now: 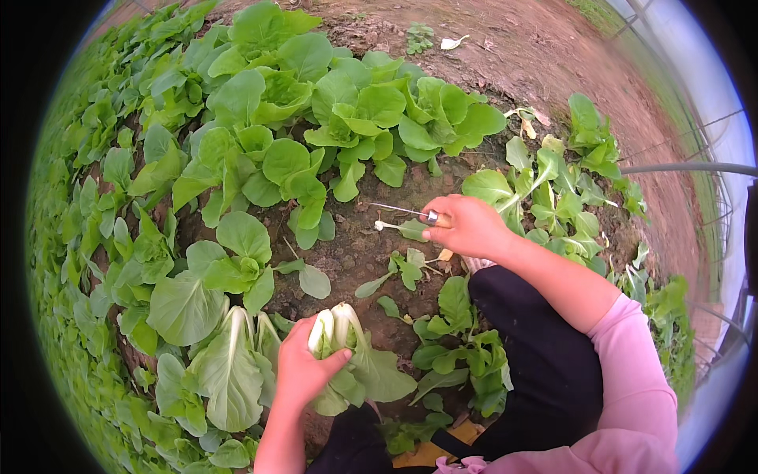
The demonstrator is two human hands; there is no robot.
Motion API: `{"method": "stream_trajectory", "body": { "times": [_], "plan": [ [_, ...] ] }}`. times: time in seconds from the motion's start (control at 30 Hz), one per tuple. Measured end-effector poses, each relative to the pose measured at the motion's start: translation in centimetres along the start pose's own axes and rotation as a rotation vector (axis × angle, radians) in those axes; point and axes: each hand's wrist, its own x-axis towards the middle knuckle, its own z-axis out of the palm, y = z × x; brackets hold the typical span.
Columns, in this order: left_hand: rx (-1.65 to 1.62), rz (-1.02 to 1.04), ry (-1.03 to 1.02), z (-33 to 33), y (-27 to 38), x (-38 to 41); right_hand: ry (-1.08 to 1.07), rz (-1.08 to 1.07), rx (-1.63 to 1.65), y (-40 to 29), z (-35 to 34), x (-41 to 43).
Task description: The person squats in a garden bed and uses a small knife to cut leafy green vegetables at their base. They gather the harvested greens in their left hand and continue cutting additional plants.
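My left hand [308, 364] grips a leafy green vegetable [340, 332] near its pale stem bases, which point up and away from me, with its leaves hanging towards my lap. My right hand [462, 228] is closed around the wooden handle of a small knife [400, 208]. Its thin blade points left over the soil, above a detached leaf with a white stem [408, 228]. Left of my left hand, large leaves with pale ribs [231, 373] lie among the standing plants. How the cut bases look underneath is hidden.
Rows of leafy plants [349, 112] grow ahead and to the left. Loose leaves [314, 281] are scattered on the brown soil [343, 255]. More greens [556, 207] lie to the right of my right hand. A grey pipe [687, 167] and plastic sheeting [704, 77] stand at the far right.
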Motion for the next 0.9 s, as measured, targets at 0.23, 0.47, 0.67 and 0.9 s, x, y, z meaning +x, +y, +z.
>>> {"method": "stream_trajectory", "body": {
  "times": [0.23,0.47,0.67,0.9],
  "plan": [
    [-0.277,-0.196,-0.152,0.9,-0.2,-0.2,0.185,0.107,-0.171,6.9,1.4,7.0],
    [-0.342,-0.222,-0.188,0.6,-1.0,-0.3,0.288,0.294,0.256,14.1,-1.5,11.2],
    [-0.347,-0.21,-0.2,0.1,-1.3,-0.2,0.251,0.344,0.556,12.8,-1.7,10.3],
    [-0.418,-0.215,-0.194,0.1,-1.3,-0.5,0.174,0.238,0.389,11.8,0.0,10.1]
  ]
}}
